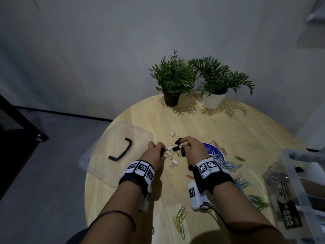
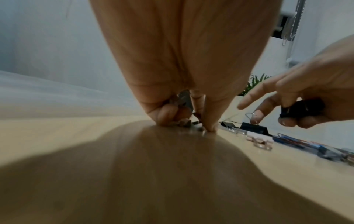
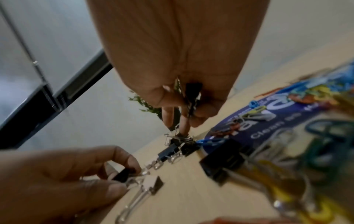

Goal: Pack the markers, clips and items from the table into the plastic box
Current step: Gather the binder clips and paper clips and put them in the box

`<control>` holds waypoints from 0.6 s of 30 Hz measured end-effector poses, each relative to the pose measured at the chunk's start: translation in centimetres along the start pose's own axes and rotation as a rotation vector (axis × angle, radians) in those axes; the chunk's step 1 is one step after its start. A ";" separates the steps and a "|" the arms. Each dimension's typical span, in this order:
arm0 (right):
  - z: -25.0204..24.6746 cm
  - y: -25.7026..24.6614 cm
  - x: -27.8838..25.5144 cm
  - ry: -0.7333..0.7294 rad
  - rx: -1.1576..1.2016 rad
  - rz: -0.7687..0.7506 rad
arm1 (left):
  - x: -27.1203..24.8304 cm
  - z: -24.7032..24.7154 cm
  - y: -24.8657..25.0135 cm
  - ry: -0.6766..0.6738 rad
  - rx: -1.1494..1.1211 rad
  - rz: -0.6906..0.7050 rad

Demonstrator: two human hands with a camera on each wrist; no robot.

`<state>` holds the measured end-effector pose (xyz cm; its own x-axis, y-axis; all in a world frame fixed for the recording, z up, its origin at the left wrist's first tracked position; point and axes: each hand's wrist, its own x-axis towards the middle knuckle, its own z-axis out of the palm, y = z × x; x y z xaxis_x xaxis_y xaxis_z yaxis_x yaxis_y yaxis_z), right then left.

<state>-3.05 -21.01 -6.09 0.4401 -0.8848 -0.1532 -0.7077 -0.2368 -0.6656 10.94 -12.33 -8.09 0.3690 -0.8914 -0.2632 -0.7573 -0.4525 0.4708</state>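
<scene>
Binder clips (image 1: 177, 149) were what I was after, a small black and pink cluster lying on the round wooden table (image 1: 219, 124) between my two hands, well apart from the plastic box (image 1: 302, 182) at the table's right edge. The box's clear lid (image 1: 112, 152) lay to my left, its black handle up. Coloured paper clips (image 1: 233, 166) were strewn to my right, over and around a blue round sticker (image 1: 213, 152); I saw no markers in any view.

I judged the sound way was to gather several clips into each hand before carrying them across, taking each by its black body or pinching the wire arms flat, so that nothing sprang loose or snagged a neighbour. Lifting straight up seemed wiser than dragging through the cluster.

My right hand (image 1: 191, 148) hung palm down over the far side of the cluster, fingers curled round black clips already gathered, with thumb and forefinger reaching down to another on the wood. My left hand (image 1: 154, 151) sat low on the near side, fingertips (image 2: 209, 125) touching the table, curled and pinching a small black clip (image 3: 122, 174) just beside a pink clip (image 3: 153, 184).
</scene>
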 end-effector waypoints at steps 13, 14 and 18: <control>0.9 0.7 -0.6 -0.107 -0.284 -0.065 | -2.3 -0.8 0.7 0.099 -0.277 -0.065; 0.7 0.7 -0.6 -0.125 -0.276 -0.070 | -2.5 -0.6 1.1 0.103 -0.275 -0.069; -0.1 1.5 -1.0 -0.171 -0.130 -0.001 | -2.4 0.4 2.3 0.098 -0.212 -0.036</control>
<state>-4.63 -20.57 -6.85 0.5203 -0.8063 -0.2814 -0.7678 -0.2973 -0.5676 8.10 -11.22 -6.76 0.4524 -0.8680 -0.2050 -0.6164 -0.4704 0.6315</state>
